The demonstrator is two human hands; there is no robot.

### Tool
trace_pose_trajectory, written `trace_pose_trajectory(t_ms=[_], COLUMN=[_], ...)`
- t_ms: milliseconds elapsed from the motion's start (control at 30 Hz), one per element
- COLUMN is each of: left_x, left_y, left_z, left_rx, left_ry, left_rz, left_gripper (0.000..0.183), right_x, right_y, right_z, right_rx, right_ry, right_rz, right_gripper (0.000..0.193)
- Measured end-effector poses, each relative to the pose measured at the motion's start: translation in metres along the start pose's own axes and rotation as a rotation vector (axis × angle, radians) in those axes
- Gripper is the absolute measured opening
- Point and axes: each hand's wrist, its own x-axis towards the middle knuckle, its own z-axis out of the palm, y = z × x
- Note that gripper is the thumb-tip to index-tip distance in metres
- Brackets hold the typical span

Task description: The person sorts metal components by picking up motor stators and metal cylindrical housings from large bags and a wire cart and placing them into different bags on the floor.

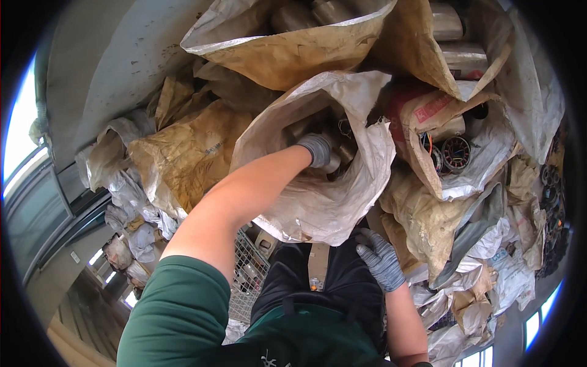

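My left hand, in a grey knit glove, reaches down into an upright white woven sack. Inside that sack lie metal cylinders that look like motor housings, and a bit of thin wire. The fingers of this hand are hidden among the cylinders, so its grip does not show. By my right thigh, just below the sack's lower right side, rests my right hand in a matching glove. Its fingers lie loosely extended with the thumb apart, and nothing shows in it.
Open sacks with metal cylinders stand at the far side. On the right, another sack holds round motor parts with copper windings. A yellowish sack slumps at left. A wire mesh basket stands beside my legs.
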Motion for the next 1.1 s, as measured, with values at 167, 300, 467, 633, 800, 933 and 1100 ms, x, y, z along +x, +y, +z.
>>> trace_pose_trajectory(t_ms=[167,300,467,633,800,933,1100], left_x=[-0.038,-0.042,-0.006,0.019,-0.007,-0.071,-0.193], left_y=[-0.04,-0.044,-0.045,-0.01,0.046,0.052,0.057], left_z=[-0.03,-0.031,0.017,0.076,0.025,-0.06,-0.076], left_rx=[0.039,0.345,0.361,0.262,0.417,-0.048,-0.433], left_ry=[0.062,0.031,0.271,-0.002,-0.372,-0.117,0.078], left_rz=[-0.084,-0.105,-0.202,0.101,0.281,0.329,0.302], left_gripper=[0.03,0.031,0.035,0.035,0.035,0.031,0.034], right_x=[0.009,0.01,0.006,0.003,0.006,0.019,0.021], right_y=[0.009,0.008,-0.002,-0.023,-0.052,-0.039,-0.007], right_z=[0.0,0.006,0.009,0.015,0.014,0.01,0.022], right_rx=[-0.046,0.075,0.229,-0.057,-0.249,-0.089,-0.157], right_ry=[-0.053,-0.035,-0.002,0.017,0.118,0.161,0.187], right_rz=[-0.047,-0.02,0.145,-0.091,-0.27,-0.277,-0.33], right_gripper=[0.045,0.042,0.038,0.03,0.035,0.034,0.036])
